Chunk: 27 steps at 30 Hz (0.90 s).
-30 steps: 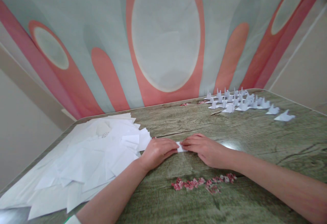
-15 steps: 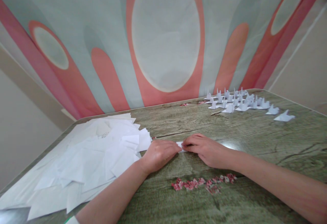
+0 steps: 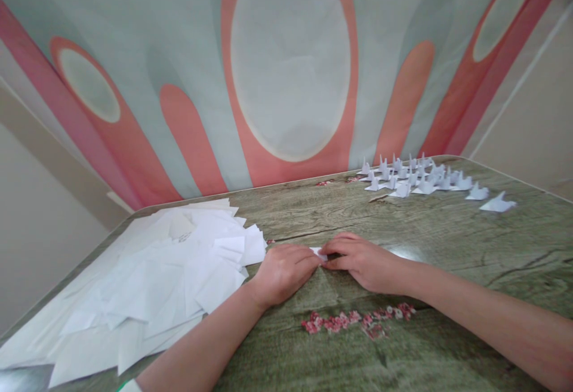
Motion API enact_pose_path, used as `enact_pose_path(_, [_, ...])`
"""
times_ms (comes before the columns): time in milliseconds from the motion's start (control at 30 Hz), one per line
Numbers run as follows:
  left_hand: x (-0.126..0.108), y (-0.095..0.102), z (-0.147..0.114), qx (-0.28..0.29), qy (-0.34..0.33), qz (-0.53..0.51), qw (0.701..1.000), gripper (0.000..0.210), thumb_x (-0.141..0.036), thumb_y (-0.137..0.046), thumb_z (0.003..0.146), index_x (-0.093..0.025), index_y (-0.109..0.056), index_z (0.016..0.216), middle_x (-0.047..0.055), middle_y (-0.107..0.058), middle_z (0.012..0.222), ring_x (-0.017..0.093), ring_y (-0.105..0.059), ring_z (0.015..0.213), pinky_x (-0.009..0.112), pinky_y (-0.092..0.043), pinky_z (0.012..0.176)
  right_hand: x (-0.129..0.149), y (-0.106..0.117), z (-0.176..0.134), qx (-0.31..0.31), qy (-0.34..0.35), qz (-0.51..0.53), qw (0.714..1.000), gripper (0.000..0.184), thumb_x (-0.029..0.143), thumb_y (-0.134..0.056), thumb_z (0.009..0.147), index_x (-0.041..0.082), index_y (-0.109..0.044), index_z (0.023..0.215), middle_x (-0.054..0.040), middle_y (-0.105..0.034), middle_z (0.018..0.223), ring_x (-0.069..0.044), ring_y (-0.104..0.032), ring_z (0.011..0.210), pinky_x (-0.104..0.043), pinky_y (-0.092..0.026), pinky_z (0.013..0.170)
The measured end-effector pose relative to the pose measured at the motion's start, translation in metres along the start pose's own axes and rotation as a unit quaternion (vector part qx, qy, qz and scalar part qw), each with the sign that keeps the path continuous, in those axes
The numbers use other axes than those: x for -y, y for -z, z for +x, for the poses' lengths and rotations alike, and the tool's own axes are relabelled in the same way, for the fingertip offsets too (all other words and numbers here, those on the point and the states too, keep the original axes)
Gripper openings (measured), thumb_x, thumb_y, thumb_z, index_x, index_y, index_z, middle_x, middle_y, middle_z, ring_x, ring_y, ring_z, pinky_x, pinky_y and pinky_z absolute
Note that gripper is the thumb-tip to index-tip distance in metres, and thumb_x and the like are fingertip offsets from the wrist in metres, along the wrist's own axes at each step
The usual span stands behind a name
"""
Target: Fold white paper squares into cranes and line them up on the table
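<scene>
A small folded piece of white paper (image 3: 319, 253) lies on the tabletop between my hands, mostly covered by fingers. My left hand (image 3: 286, 271) presses on its left part, fingers together and pointing right. From the other side, my right hand (image 3: 358, 261) pinches the paper's right part between thumb and fingers. The exact fold under the fingertips is hidden.
A broad heap of white paper sheets (image 3: 147, 284) covers the table's left side. Several white paper cranes (image 3: 425, 184) stand at the back right, one crane (image 3: 498, 203) nearest me. The wood-patterned table (image 3: 447, 344) meets a coral and grey-green backdrop (image 3: 290, 171).
My left hand has shifted slightly right and down along the paper. The right hand's fingertips have moved only a little; the cranes and heap stay put.
</scene>
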State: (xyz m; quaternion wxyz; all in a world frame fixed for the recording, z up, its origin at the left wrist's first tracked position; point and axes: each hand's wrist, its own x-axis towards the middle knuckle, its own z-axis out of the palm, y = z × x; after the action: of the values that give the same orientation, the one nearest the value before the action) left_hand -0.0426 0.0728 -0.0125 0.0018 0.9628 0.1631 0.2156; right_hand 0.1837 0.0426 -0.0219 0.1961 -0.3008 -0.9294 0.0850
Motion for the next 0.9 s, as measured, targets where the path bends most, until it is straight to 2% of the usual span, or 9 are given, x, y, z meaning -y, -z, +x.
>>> enact_pose_path(133, [0.001,0.0,0.002,-0.001,0.037,-0.014,0.999,0.019,-0.023,-0.044,0.089,-0.019,-0.06,0.097,0.005,-0.067,0.091,0.015,-0.061,0.089,0.027,-0.048,0.079,0.0,0.001,0.0,-0.001,-0.002,0.007,1.0,0.034,0.008,-0.045,0.083,0.022,-0.062,0.109,-0.0071,-0.06,0.111,-0.018,-0.05,0.105,-0.039,-0.033,0.095])
enact_pose_path(367, [-0.002,0.001,0.005,0.056,0.052,0.012,0.997,0.02,-0.021,-0.041,0.089,-0.017,-0.061,0.091,0.006,-0.064,0.086,0.016,-0.059,0.084,0.027,-0.047,0.073,0.001,0.005,0.0,0.013,-0.004,0.012,1.0,0.04,0.004,-0.043,0.08,0.022,-0.061,0.111,-0.007,-0.059,0.115,-0.018,-0.049,0.109,-0.04,-0.035,0.095])
enact_pose_path(700, [0.004,-0.002,0.007,0.038,0.097,-0.058,0.993,0.017,-0.024,-0.046,0.088,-0.019,-0.062,0.089,0.005,-0.062,0.088,0.016,-0.057,0.083,0.028,-0.044,0.074,-0.001,0.014,0.001,0.034,0.015,0.049,0.998,0.047,0.0,-0.042,0.074,0.023,-0.063,0.109,-0.0062,-0.061,0.114,-0.018,-0.049,0.112,-0.039,-0.037,0.095])
enact_pose_path(900, [0.005,-0.003,0.01,0.023,0.137,-0.135,0.981,0.015,-0.024,-0.048,0.087,-0.018,-0.062,0.084,0.005,-0.06,0.085,0.015,-0.056,0.082,0.027,-0.045,0.074,-0.002,0.013,0.0,0.025,-0.009,0.075,0.997,0.056,-0.003,-0.04,0.068,0.02,-0.058,0.116,-0.006,-0.06,0.116,-0.018,-0.049,0.112,-0.04,-0.036,0.098])
